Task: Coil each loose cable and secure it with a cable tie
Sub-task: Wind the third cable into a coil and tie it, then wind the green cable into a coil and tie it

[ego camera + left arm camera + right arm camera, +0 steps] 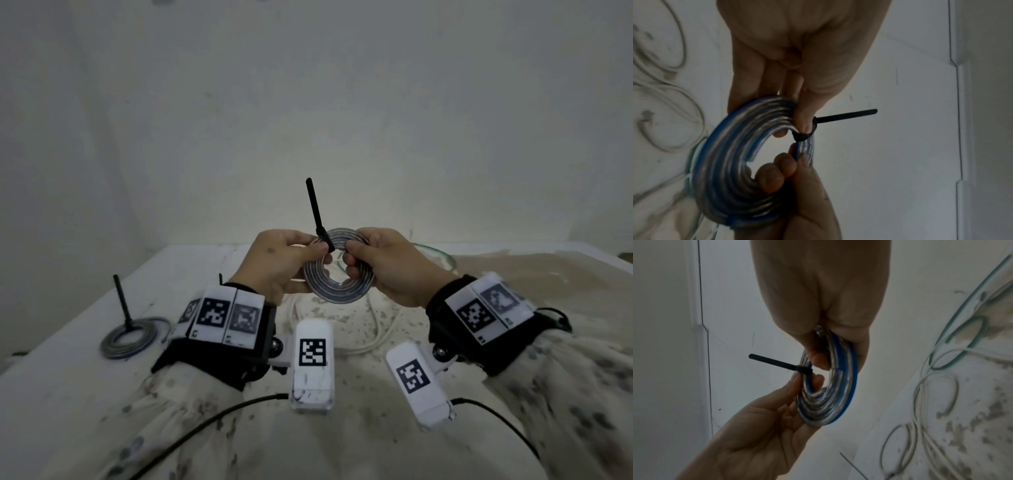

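Left hand [278, 260]: raised above the table, thumb and fingers pinched on the left side of the coiled cable [337, 267], beside the tie's head
Right hand [388, 263]: held level with the left, fingers curled through the coil's opening, its right side gripped
Coiled cable: silver-and-blue flat spiral, held in the air between both hands, tilted toward the head camera
Black cable tie [318, 216]: looped around the coil's upper left; free tail pointed up
Tied coil [133, 337]: laid on the white table [68, 377] at far left, its tie tail upright
Loose cables [373, 329]: white ones spread on the table beneath the hands, a green one behind
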